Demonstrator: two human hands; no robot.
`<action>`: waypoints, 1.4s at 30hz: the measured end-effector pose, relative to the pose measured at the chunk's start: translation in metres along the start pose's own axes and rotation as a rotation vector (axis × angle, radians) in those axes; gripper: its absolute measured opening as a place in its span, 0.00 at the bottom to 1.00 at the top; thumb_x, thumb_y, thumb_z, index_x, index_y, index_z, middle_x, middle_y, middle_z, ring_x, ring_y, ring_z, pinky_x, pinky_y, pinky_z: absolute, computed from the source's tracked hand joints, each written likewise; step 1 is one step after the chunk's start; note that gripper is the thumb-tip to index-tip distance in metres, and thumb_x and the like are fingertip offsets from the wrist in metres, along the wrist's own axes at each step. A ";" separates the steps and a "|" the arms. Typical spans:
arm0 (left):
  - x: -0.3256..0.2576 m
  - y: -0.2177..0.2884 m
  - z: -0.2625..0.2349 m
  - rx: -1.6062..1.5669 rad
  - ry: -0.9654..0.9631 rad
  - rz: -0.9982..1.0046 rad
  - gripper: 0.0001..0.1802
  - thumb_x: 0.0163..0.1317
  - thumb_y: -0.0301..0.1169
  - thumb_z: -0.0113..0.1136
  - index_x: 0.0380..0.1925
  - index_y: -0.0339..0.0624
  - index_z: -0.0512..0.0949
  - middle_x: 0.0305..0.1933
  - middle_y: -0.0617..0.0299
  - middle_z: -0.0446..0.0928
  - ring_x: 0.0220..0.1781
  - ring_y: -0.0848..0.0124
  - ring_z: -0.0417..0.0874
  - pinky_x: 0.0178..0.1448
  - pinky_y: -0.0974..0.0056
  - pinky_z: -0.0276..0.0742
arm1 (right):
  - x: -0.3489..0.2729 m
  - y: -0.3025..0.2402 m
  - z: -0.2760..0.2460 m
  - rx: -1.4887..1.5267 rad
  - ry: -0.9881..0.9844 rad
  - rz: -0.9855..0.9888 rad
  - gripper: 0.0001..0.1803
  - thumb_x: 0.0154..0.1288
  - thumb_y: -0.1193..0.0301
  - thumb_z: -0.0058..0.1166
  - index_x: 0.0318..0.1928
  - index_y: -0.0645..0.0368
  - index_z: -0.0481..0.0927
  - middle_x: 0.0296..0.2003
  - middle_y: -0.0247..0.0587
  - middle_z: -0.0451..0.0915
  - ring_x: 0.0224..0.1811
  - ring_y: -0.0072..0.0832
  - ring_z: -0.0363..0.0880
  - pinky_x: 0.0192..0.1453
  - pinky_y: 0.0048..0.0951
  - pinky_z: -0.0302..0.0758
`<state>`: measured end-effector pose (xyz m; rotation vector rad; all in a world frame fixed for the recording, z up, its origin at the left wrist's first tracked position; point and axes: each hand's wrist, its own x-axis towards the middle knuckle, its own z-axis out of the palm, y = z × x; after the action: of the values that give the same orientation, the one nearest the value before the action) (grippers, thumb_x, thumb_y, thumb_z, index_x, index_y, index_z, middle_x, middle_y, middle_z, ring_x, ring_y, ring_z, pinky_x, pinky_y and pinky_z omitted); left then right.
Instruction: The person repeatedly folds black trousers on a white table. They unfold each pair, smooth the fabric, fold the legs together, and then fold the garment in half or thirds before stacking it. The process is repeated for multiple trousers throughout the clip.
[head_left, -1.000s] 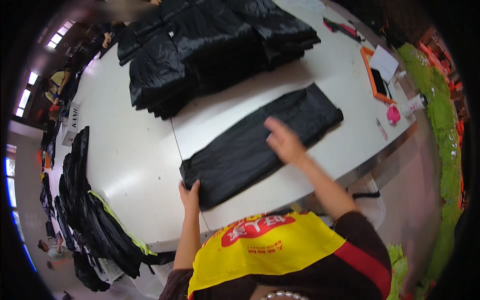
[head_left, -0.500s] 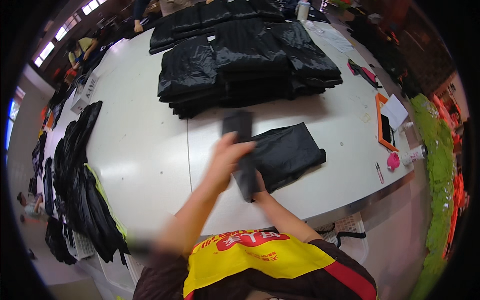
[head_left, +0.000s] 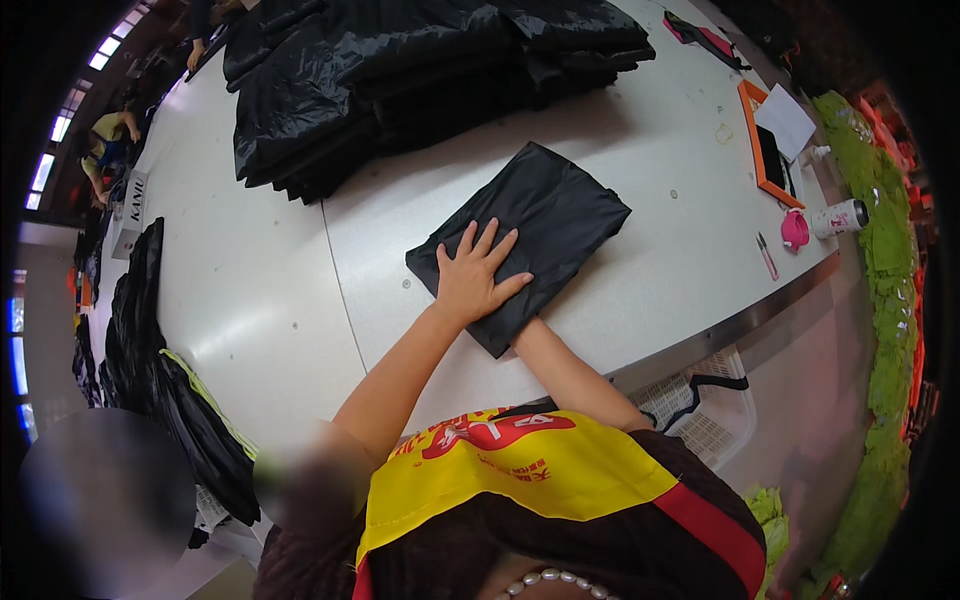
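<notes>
Folded over since a moment ago, the black garment (head_left: pixel 530 235) now lies under my left hand (head_left: pixel 472 280), fingers spread flat, gripping nothing, my right hand hidden beneath so I cannot tell its grip; pressing done, stacking probably needs both hands
</notes>
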<state>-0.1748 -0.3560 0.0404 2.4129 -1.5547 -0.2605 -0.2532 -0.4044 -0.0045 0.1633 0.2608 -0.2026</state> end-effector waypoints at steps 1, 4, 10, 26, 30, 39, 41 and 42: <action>0.002 0.000 0.000 -0.015 -0.032 -0.010 0.37 0.53 0.62 0.49 0.62 0.62 0.62 0.70 0.59 0.54 0.71 0.55 0.50 0.61 0.29 0.46 | -0.002 -0.002 0.001 -0.015 0.017 0.001 0.21 0.68 0.60 0.42 0.57 0.57 0.66 0.46 0.36 0.74 0.47 0.22 0.73 0.47 0.20 0.70; 0.006 0.000 0.007 -0.071 -0.025 -0.034 0.38 0.52 0.65 0.46 0.61 0.63 0.64 0.69 0.59 0.54 0.71 0.55 0.51 0.60 0.28 0.46 | -0.027 -0.010 0.010 -0.319 0.233 -0.041 0.20 0.68 0.60 0.42 0.56 0.56 0.66 0.44 0.36 0.76 0.45 0.21 0.74 0.45 0.19 0.72; 0.003 0.004 0.030 0.099 0.153 -0.024 0.40 0.51 0.66 0.46 0.62 0.62 0.62 0.69 0.56 0.53 0.70 0.54 0.52 0.57 0.27 0.49 | -0.107 -0.086 -0.023 -1.697 0.742 -0.332 0.29 0.59 0.56 0.56 0.55 0.61 0.66 0.42 0.38 0.75 0.37 0.23 0.77 0.35 0.23 0.75; -0.129 -0.118 -0.057 -1.312 -0.025 -0.416 0.53 0.41 0.46 0.70 0.64 0.35 0.53 0.61 0.49 0.65 0.64 0.62 0.64 0.64 0.62 0.61 | -0.022 0.026 0.075 -0.966 0.156 0.053 0.27 0.48 0.78 0.56 0.53 0.67 0.70 0.46 0.45 0.76 0.45 0.36 0.77 0.52 0.34 0.75; -0.148 -0.146 -0.092 -1.773 0.322 -0.361 0.49 0.40 0.43 0.71 0.61 0.38 0.56 0.58 0.56 0.66 0.59 0.65 0.67 0.62 0.62 0.64 | 0.015 0.059 0.152 -1.179 -0.252 0.232 0.35 0.44 0.76 0.59 0.58 0.65 0.65 0.51 0.44 0.74 0.53 0.34 0.72 0.59 0.35 0.67; -0.004 -0.207 -0.305 -1.258 0.807 -0.066 0.25 0.57 0.30 0.59 0.53 0.31 0.67 0.44 0.56 0.77 0.42 0.72 0.78 0.48 0.69 0.73 | 0.207 0.028 0.357 -1.929 -0.257 -0.817 0.45 0.46 0.52 0.64 0.57 0.73 0.64 0.50 0.58 0.73 0.52 0.40 0.73 0.55 0.30 0.70; 0.044 -0.245 -0.313 -1.161 0.819 -0.154 0.28 0.56 0.33 0.60 0.54 0.31 0.67 0.44 0.53 0.77 0.43 0.70 0.78 0.49 0.69 0.73 | 0.244 0.018 0.372 -2.193 -0.138 -0.913 0.45 0.49 0.51 0.59 0.60 0.70 0.61 0.54 0.62 0.68 0.55 0.48 0.70 0.58 0.36 0.68; 0.069 -0.264 -0.304 -1.095 0.860 -0.239 0.29 0.55 0.35 0.60 0.55 0.32 0.67 0.45 0.52 0.77 0.44 0.68 0.78 0.50 0.67 0.73 | 0.265 0.009 0.369 -2.415 -0.099 -1.005 0.44 0.50 0.51 0.57 0.61 0.67 0.61 0.54 0.62 0.68 0.54 0.51 0.71 0.57 0.39 0.69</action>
<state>0.1697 -0.2786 0.2470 1.4615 -0.4854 -0.0517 0.0874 -0.5107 0.2762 -2.4134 0.3132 -0.7399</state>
